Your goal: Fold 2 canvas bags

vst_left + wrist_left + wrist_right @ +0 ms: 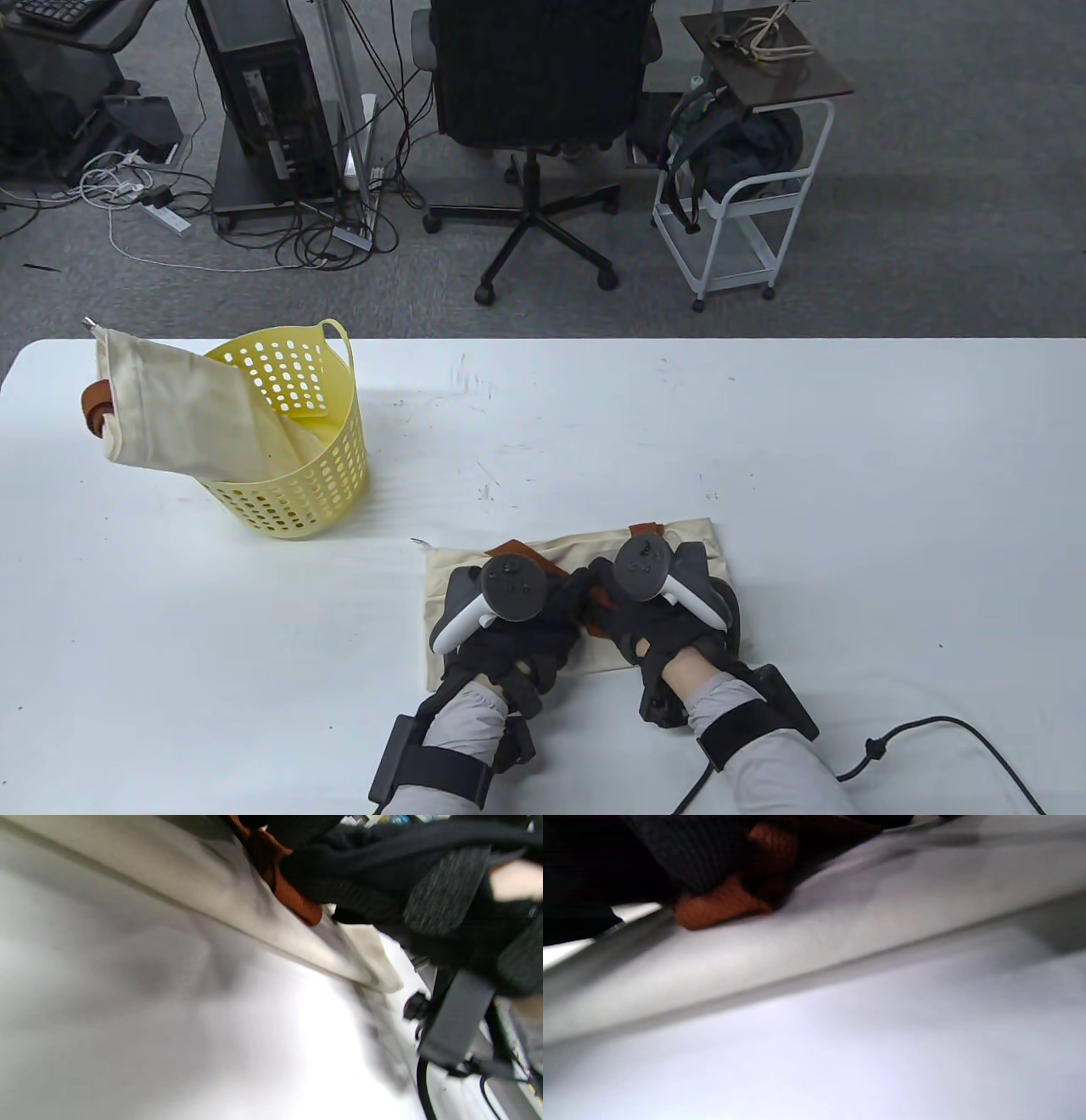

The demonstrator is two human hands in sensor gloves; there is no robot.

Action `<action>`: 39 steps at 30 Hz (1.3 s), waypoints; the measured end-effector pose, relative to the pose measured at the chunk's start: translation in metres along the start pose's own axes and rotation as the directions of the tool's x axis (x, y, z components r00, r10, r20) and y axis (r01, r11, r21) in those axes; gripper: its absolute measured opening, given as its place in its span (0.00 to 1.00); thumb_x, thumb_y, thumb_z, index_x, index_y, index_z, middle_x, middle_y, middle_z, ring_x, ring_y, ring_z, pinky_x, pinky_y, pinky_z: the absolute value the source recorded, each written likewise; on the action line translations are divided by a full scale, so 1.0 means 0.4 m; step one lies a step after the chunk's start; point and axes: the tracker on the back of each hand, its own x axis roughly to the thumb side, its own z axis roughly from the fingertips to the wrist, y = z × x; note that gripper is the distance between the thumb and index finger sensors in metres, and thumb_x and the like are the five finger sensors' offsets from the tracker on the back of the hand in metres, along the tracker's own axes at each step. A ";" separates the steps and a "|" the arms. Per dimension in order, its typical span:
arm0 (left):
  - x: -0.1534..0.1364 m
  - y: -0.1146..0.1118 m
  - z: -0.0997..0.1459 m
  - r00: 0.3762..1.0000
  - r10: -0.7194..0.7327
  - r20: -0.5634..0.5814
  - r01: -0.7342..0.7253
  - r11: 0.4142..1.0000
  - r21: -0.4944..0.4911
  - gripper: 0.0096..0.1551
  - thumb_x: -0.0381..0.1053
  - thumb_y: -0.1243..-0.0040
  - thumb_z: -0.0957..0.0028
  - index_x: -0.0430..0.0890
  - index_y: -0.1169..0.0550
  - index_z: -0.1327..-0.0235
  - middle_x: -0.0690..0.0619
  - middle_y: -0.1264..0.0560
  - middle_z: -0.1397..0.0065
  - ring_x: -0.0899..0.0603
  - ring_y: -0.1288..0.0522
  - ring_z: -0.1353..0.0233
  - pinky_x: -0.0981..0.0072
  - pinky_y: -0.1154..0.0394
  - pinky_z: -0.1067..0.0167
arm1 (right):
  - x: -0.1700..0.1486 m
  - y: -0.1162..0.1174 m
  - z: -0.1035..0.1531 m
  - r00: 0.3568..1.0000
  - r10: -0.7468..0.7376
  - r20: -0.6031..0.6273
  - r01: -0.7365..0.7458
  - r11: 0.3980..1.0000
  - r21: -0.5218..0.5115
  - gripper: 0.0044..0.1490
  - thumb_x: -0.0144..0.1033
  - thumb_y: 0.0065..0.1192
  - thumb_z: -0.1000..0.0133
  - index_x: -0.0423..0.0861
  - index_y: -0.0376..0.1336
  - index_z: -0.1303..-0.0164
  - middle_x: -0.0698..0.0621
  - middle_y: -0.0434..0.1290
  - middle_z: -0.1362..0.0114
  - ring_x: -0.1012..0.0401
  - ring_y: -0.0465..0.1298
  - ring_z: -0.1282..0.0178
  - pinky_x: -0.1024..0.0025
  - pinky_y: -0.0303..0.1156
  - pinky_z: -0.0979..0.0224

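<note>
Both hands are seen on one canvas bag point(679, 543), laid flat near the front edge of the tabletop point(764, 441), approx. centre-right; the bag looks already folded at least once, judged by its compact rectangular outline. Left hand point(509, 624) rests on the bag's left-centre portion; right hand point(666, 615) on the right-centre portion; the two nearly touch in the middle. Brown handle point(292, 897) lies under/beside the fingers; in the right wrist view it appears pressed or pinched under the right hand's fingers point(704, 853). Grip state: left not determinable, fingers hidden under the tracker and blurred in the wrist view; right closed down over the handle, exact hold not resolved.

Second bag point(187, 416) hangs out of the yellow basket point(314, 484), far left, well apart from the hands; not yet folded.

Step in hand, as judged: tucking handles in and flattening bag no. 1 before a further fold. Next move calls for: handles kept inside the outline; one edge lifted and carried over evenly; crease pressed; then bag no. 2 to be fetched from the basket.
</note>
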 end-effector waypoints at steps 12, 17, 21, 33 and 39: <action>-0.096 0.065 0.049 0.931 -0.211 -0.299 0.283 0.933 0.222 0.36 0.44 0.48 0.33 0.55 0.49 0.16 0.52 0.51 0.12 0.43 0.64 0.16 0.25 0.65 0.31 | -0.082 -0.001 0.015 0.993 -0.114 -0.043 0.116 0.992 0.048 0.40 0.52 0.54 0.41 0.62 0.44 0.19 0.46 0.35 0.17 0.45 0.37 0.18 0.41 0.36 0.20; -0.103 0.060 0.039 0.918 -0.196 -0.345 0.273 0.943 0.190 0.36 0.47 0.49 0.32 0.56 0.52 0.16 0.54 0.53 0.11 0.44 0.69 0.17 0.25 0.69 0.32 | -0.083 0.000 0.013 0.994 -0.105 -0.041 0.107 0.993 0.048 0.41 0.52 0.54 0.41 0.62 0.44 0.19 0.46 0.35 0.17 0.45 0.37 0.18 0.40 0.36 0.20; -0.111 0.058 0.036 0.922 -0.185 -0.341 0.260 0.946 0.191 0.36 0.46 0.50 0.32 0.58 0.53 0.17 0.55 0.55 0.12 0.45 0.71 0.18 0.25 0.69 0.32 | -0.088 0.000 0.013 0.992 -0.123 -0.035 0.125 0.990 0.067 0.41 0.52 0.54 0.42 0.62 0.44 0.19 0.47 0.34 0.17 0.46 0.35 0.18 0.41 0.35 0.20; -0.206 0.113 0.120 0.838 0.074 -0.541 0.131 0.934 0.331 0.47 0.56 0.43 0.32 0.45 0.56 0.14 0.40 0.61 0.12 0.35 0.72 0.20 0.24 0.67 0.32 | -0.088 0.005 0.013 0.990 -0.133 -0.036 0.136 0.986 0.099 0.42 0.52 0.51 0.41 0.63 0.40 0.19 0.49 0.30 0.18 0.47 0.32 0.18 0.42 0.31 0.21; -0.215 0.105 0.106 0.881 0.135 -0.453 0.023 0.945 0.327 0.39 0.55 0.47 0.31 0.48 0.48 0.13 0.44 0.66 0.13 0.37 0.76 0.21 0.23 0.73 0.38 | -0.090 0.005 0.013 0.989 -0.141 -0.036 0.144 0.984 0.110 0.42 0.52 0.50 0.41 0.63 0.38 0.20 0.49 0.28 0.18 0.47 0.30 0.19 0.42 0.30 0.21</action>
